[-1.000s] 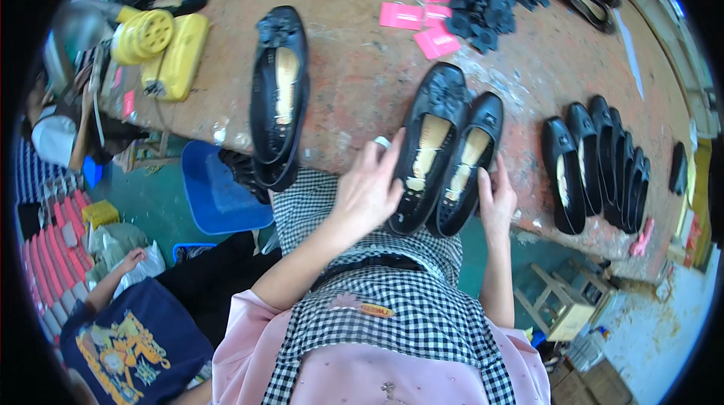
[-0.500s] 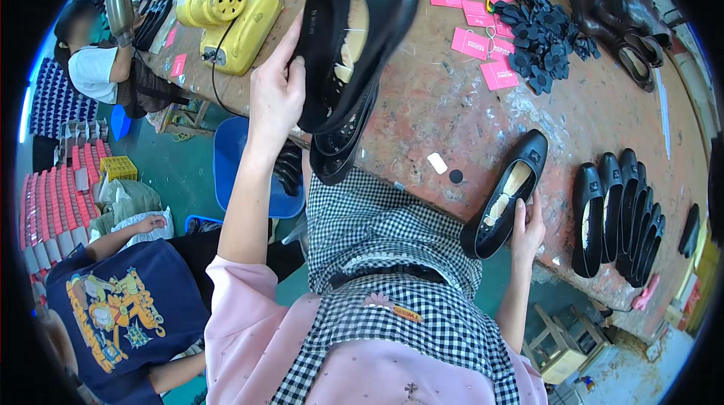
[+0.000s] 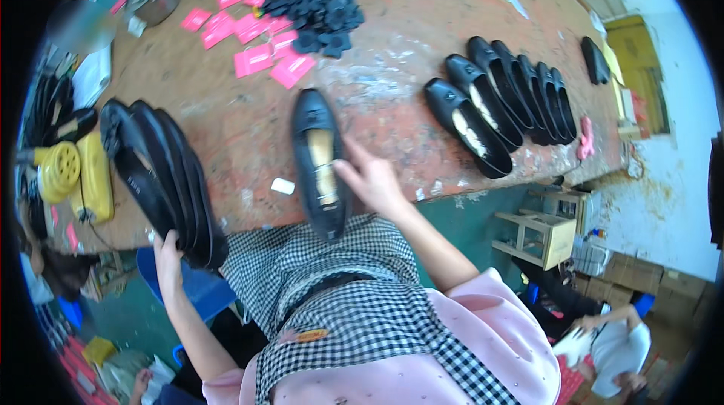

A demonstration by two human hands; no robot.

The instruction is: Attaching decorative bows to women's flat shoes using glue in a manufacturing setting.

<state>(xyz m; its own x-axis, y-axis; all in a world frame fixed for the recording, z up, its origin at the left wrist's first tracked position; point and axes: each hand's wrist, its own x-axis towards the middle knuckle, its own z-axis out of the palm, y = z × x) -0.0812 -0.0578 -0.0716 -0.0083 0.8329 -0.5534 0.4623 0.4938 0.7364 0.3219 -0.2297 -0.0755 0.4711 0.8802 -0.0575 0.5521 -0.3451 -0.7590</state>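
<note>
At the table's left front edge, my left hand closes around the heel end of a row of nested black flat shoes. The outermost shoe in that row has a dark ornament on its toe. Nearer the middle lies a single black shoe, toe pointing away, with a pale insole and a small square ornament. My right hand is at this shoe's right side, thumb on its opening edge and fingers along the outside; part of the grip is hidden. A small white piece lies just left of the shoe.
Pink tags and a heap of black flower ornaments lie farther back. Several black shoes stand in a row at right, near a pink object. A yellow machine is at left. Wooden stools and other people are beyond the table.
The view has swung right. My left hand has lowered its shoes from the air to the table's left front edge. The single shoe has shifted left with my right hand, toward the white piece.
</note>
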